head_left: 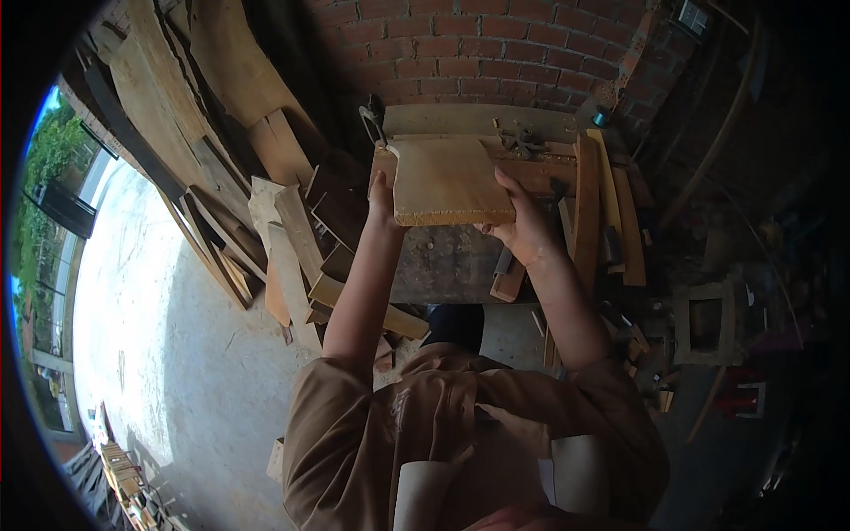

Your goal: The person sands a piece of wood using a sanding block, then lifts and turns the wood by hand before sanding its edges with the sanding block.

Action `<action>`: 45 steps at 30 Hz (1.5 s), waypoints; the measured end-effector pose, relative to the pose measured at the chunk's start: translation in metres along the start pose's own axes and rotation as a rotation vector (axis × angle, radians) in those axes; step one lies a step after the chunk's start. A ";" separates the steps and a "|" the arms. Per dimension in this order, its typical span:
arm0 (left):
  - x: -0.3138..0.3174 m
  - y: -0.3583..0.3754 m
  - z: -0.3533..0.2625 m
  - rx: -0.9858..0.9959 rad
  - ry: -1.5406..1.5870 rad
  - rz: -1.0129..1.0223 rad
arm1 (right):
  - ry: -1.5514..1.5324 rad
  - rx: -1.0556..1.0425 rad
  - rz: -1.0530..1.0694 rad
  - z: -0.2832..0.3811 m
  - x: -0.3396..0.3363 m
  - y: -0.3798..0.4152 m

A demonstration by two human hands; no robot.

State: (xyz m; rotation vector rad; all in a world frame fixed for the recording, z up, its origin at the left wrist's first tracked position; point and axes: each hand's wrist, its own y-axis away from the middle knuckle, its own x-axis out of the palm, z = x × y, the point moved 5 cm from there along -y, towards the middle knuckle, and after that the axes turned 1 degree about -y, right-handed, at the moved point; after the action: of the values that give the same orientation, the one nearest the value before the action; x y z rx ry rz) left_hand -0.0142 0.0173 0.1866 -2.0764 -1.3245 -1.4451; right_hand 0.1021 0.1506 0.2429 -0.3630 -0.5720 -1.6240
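Observation:
A flat wooden board (450, 177) with a pale face and a rough front end is held up over the workbench (443, 265). My left hand (382, 202) grips its left edge, thumb up along the side. On the opposite edge, my right hand (518, 217) has its thumb on top and its fingers curled beneath. The fingers of my left hand are mostly hidden. Behind the board, a metal clamp (373, 122) stands at the bench's back left, and a dark metal tool (522, 139) lies among wood shavings.
Long curved wood strips (587, 203) lie along the bench's right side. Large planks (239, 71) lean at the left, with offcuts (292, 230) piled below them. A brick wall (478, 49) rises behind the bench. Wood scraps lie on the floor at right, near a square frame (706, 325).

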 end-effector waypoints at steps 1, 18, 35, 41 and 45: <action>0.002 -0.004 0.005 0.087 0.082 -0.052 | -0.012 -0.023 0.025 0.003 0.002 0.000; 0.026 0.012 0.018 -0.023 -0.054 -0.087 | -0.055 -0.075 -0.214 0.010 -0.007 0.014; -0.018 0.026 0.046 -0.251 -0.158 0.004 | 0.141 0.172 -0.023 -0.049 -0.064 0.030; -0.047 0.038 0.091 -0.245 -0.319 -0.145 | 0.517 0.039 -0.392 -0.048 -0.096 0.067; -0.029 0.051 0.103 -0.118 -0.367 -0.172 | 0.551 0.095 -0.364 -0.053 -0.103 0.078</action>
State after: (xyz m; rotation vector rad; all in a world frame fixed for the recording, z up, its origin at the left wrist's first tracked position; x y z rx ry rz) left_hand 0.0853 0.0433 0.1281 -2.4466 -1.6227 -1.2727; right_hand 0.1983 0.2009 0.1550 0.2766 -0.2980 -1.9341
